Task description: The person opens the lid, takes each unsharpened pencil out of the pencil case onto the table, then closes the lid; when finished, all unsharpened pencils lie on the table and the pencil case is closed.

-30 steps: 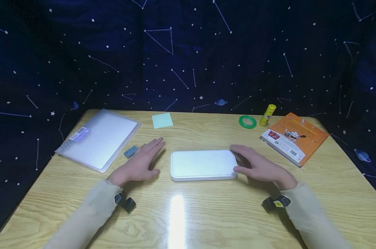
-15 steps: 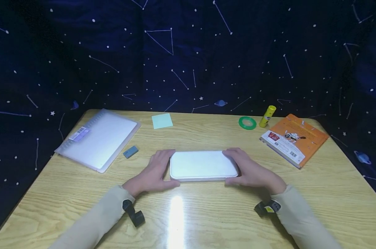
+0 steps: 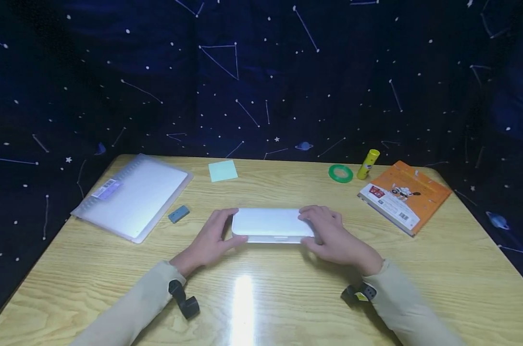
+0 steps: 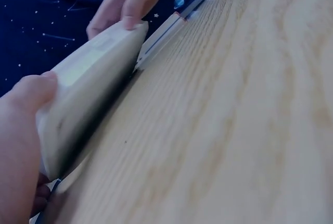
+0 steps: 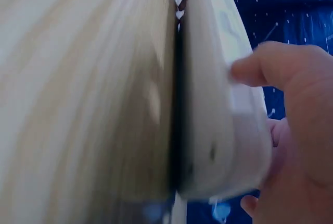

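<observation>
A flat white rectangular case [image 3: 267, 224] lies in the middle of the wooden table [image 3: 287, 298]. My left hand [image 3: 210, 239] grips its left end, thumb along the front edge and fingers behind. My right hand [image 3: 330, 236] grips its right end, fingers curled over the top. In the left wrist view the case [image 4: 88, 86] shows edge-on with my left thumb [image 4: 28, 91] on its near end and my right hand [image 4: 127, 0] on the far end. The right wrist view shows the case [image 5: 213, 104] close up with my right hand [image 5: 296, 109] on it.
A translucent folder [image 3: 133, 197] lies at the back left, with a small blue-grey eraser [image 3: 179, 214] beside it. A green sticky-note pad [image 3: 223, 170] sits at the back. A green tape roll [image 3: 341, 173], a yellow glue stick [image 3: 368, 163] and an orange book [image 3: 405, 196] are at the back right.
Both hands came in from beside the case and closed on its two ends. The right hand now reaches further over the top, and the case's front edge looks slightly raised.
</observation>
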{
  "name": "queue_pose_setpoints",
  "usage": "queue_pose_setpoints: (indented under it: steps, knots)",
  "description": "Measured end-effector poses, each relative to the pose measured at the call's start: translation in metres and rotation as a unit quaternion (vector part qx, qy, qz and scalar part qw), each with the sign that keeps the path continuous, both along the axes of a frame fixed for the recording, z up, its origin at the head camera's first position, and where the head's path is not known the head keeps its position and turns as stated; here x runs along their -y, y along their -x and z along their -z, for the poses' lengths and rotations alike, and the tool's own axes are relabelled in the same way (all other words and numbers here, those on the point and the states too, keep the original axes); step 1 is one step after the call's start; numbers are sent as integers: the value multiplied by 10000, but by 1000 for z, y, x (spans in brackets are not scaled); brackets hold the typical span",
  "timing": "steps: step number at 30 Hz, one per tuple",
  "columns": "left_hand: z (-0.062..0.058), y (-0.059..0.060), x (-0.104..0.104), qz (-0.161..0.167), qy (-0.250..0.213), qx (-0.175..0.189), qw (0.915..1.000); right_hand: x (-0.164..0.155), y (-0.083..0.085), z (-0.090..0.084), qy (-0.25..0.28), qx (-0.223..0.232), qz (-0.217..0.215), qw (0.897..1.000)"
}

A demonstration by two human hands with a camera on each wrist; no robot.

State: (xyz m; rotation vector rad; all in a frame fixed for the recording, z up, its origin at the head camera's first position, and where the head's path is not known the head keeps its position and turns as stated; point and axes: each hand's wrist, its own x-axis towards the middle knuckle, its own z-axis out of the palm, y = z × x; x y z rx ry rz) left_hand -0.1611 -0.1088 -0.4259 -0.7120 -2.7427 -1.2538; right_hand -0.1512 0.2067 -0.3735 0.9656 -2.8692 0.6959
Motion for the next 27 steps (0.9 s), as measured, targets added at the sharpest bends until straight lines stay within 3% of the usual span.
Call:
queue_pose_setpoints:
  steps: [7, 13, 21, 27]
  knots:
    - [-3, 2, 0, -418, -319, 167, 9985, 26, 10, -4, 32, -774, -425, 9961]
    - [-5, 5, -6, -723, -524, 292, 9956, 33, 12, -6, 109, -1543, -442, 9870]
    - [-5, 5, -11, -941, -697, 219, 9929, 44, 12, -12, -469, -1611, -233, 9856]
    - [-4, -1, -16, -681, -366, -84, 9970, 45, 12, -9, -654, -1825, -270, 9807]
